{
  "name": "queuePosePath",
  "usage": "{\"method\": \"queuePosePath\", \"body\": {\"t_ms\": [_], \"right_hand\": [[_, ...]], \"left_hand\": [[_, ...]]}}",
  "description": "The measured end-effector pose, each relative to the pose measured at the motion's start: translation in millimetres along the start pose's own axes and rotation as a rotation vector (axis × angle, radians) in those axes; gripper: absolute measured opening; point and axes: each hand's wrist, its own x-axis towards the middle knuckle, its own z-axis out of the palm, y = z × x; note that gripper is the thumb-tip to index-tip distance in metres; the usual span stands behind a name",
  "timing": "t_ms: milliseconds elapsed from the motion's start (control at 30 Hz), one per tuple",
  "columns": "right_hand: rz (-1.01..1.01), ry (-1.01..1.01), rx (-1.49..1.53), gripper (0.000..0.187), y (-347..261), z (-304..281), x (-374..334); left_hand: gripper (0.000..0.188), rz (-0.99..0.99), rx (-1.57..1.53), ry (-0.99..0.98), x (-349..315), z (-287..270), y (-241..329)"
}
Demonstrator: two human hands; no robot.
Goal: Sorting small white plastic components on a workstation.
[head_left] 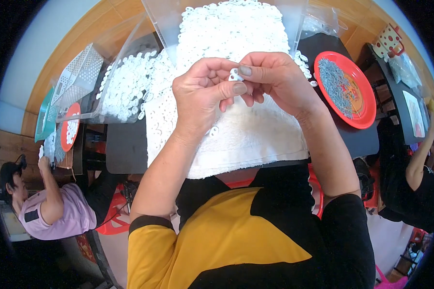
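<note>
In front of my chest, both hands meet over a white towel on the dark table. My left hand pinches a small white plastic piece with dark holes between thumb and fingers. My right hand closes on the same spot from the other side, its thumb against the piece; whether it grips anything else is hidden by the fingers. Just behind my hands, a heap of similar white pieces fills a clear bin. One loose white piece lies on the towel by my left wrist.
At the right, a red plate carries many thin grey metal pins. Left stands another clear bin of white pieces, beside a white perforated basket. One person works at far left, another at far right.
</note>
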Motion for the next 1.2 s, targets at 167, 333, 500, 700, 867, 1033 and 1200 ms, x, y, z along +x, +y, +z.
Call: {"method": "queuePosePath", "body": {"t_ms": [167, 333, 500, 700, 867, 1033, 1200], "right_hand": [[0.031, -0.038, 0.094, 0.025, -1.2, -2.6, -0.5], [0.04, -0.02, 0.086, 0.024, -4.5, -1.0, -0.5], [0.019, -0.023, 0.04, 0.022, -4.0, -3.1, -0.8], [0.031, -0.02, 0.079, 0.02, -4.2, 0.8, -2.5], [0.04, -0.022, 0.121, 0.019, -4.5, 5.1, -4.3], [0.045, -0.005, 0.148, 0.019, -5.1, 8.3, -5.2], [0.092, -0.02, 0.208, 0.018, -7.5, 14.1, -7.4]], "left_hand": [[0.024, 0.029, -0.039, -0.033, -1.2, 1.4, 2.0], [0.024, 0.046, -0.019, -0.017, 0.3, -1.0, 2.4], [0.025, 0.042, 0.002, -0.037, 1.1, -0.6, 2.1], [0.023, 0.065, 0.041, -0.039, -2.7, -0.3, 2.8], [0.021, 0.061, 0.052, -0.034, -5.8, 2.0, 5.3], [0.031, 0.1, -0.151, -0.03, -4.7, 9.2, 1.6], [0.024, 0.103, -0.033, -0.046, -4.4, -5.5, -7.3]]}}
